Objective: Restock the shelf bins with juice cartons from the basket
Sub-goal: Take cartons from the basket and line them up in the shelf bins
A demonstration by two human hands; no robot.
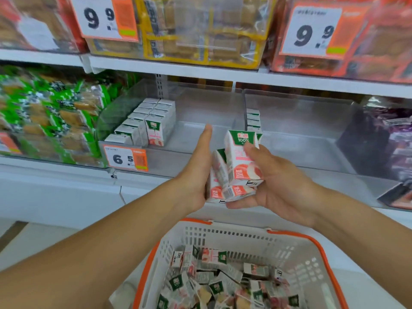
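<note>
Both hands (pixel 231 175) are pressed together around a loose cluster of juice cartons (pixel 234 170), and one could slip out before reaching the bin (pixel 200 130).

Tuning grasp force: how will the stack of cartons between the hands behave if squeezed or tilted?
The cartons look like stiff paperboard boxes, so they probably resist a light squeeze. They are loose and lie at different angles between the left hand and right hand, so they may slide apart when tilted.

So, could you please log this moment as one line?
both hands | holding small pink-and-white juice cartons | above white orange-rimmed plastic basket | facing clear shelf bin
</note>
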